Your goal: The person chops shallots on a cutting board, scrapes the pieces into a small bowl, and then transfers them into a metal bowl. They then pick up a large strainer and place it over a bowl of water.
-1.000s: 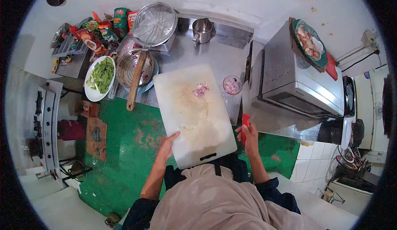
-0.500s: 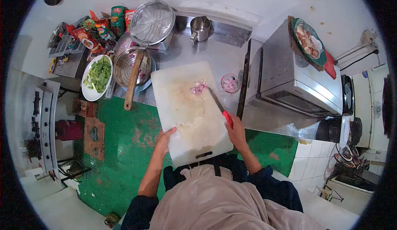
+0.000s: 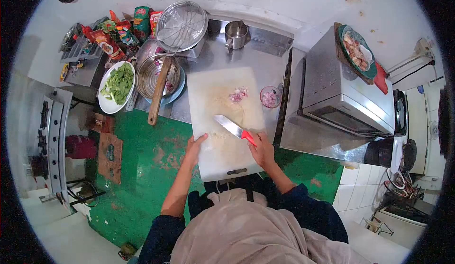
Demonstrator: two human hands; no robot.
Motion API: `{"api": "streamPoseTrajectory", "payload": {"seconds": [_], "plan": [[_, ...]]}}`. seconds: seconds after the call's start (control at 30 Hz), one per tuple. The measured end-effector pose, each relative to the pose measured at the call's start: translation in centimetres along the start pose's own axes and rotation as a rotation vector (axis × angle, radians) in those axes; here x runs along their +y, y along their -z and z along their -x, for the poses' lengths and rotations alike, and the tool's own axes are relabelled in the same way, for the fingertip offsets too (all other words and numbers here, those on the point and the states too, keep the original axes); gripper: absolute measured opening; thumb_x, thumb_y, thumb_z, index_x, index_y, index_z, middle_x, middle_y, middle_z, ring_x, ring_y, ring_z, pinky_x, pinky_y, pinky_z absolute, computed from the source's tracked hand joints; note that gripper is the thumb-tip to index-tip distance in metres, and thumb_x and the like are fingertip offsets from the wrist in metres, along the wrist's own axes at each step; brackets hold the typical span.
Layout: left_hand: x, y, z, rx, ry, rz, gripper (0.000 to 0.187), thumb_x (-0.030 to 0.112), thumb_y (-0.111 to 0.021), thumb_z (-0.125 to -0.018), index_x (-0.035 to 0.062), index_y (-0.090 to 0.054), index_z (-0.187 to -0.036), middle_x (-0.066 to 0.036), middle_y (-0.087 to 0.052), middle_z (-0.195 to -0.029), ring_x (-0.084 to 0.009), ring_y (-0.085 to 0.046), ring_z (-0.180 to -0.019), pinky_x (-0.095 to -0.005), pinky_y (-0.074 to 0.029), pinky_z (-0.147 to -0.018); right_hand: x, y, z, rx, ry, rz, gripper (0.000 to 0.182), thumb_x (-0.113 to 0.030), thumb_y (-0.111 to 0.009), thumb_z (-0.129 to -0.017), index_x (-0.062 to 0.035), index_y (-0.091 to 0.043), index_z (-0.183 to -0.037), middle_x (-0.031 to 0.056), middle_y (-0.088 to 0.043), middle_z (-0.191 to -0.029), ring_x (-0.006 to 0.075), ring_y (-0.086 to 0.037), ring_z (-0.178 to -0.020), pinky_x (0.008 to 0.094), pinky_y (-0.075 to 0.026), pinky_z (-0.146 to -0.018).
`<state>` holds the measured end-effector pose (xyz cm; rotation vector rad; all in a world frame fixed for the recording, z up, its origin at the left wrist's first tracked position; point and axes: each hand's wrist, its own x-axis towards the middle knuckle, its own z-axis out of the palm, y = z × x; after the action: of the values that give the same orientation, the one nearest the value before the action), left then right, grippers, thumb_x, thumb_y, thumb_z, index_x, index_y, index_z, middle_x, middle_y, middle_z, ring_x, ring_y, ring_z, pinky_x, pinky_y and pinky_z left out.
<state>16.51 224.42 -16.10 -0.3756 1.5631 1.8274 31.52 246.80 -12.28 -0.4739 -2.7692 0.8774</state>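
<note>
My left hand (image 3: 193, 149) grips the left edge of a white cutting board (image 3: 215, 159), thumb on top. The board's far part lies over the steel counter, and its near end, with a handle slot, reaches toward my body. In my right hand (image 3: 262, 150) is a red-handled kitchen knife (image 3: 229, 126), held across the board with its blade pointing to the far left. A small heap of chopped red onion (image 3: 238, 94) lies beyond the blade. Right of the board, a small clear bowl (image 3: 270, 97) contains more chopped onion.
Left of the board stand a wooden-handled strainer (image 3: 160, 91) over a blue bowl and a white plate (image 3: 103, 103) of cut greens. Behind are a mesh sieve (image 3: 182, 26) and a metal cup (image 3: 236, 35). A silver oven (image 3: 348, 95) stands right, a stove (image 3: 54, 140) left.
The knife has moved away from the onion heap toward me, and its blade has swung left over the board's middle. The board has turned slightly and shifted a little away from me.
</note>
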Motion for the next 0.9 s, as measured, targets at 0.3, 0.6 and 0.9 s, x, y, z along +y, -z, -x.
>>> {"api": "streamPoseTrajectory", "payload": {"seconds": [0.3,0.6,0.9], "plan": [[-2.4,1.4,-4.1,0.244,-0.220,-0.024,0.023,0.008,-0.068,-0.078,0.0078,-0.049,-0.091,-0.002,-0.058,-0.083,-0.0100,-0.051,-0.074,-0.0247,-0.042,-0.068,1.1,-2.1,-3.7,0.085,0.096,0.129,0.040,-0.017,-0.066,-0.076,-0.0072,-0.054,-0.113,0.0122,-0.052,-0.103,0.0302,-0.051,-0.097,0.0422,-0.041,-0.084],[-1.0,0.4,-3.1,0.270,-0.261,-0.088,0.028,0.006,-0.067,-0.078,0.0025,-0.051,-0.101,-0.007,-0.058,-0.092,-0.0129,-0.053,-0.080,-0.0274,-0.043,-0.072,-0.9,1.8,-5.9,0.372,0.152,0.003,0.031,-0.017,-0.065,-0.079,-0.0061,-0.056,-0.107,0.0120,-0.055,-0.107,0.0312,-0.052,-0.100,0.0429,-0.040,-0.086],[6.7,-12.3,9.7,-0.083,-0.875,-0.505,0.025,0.009,-0.065,-0.081,0.0047,-0.060,-0.106,-0.008,-0.058,-0.107,-0.0236,-0.055,-0.100,-0.0351,-0.042,-0.090,-0.3,11.4,-20.4,0.811,0.212,0.025,0.022,-0.010,-0.061,-0.079,-0.0054,-0.059,-0.100,0.0130,-0.057,-0.099,0.0327,-0.052,-0.096,0.0424,-0.041,-0.085]]}}
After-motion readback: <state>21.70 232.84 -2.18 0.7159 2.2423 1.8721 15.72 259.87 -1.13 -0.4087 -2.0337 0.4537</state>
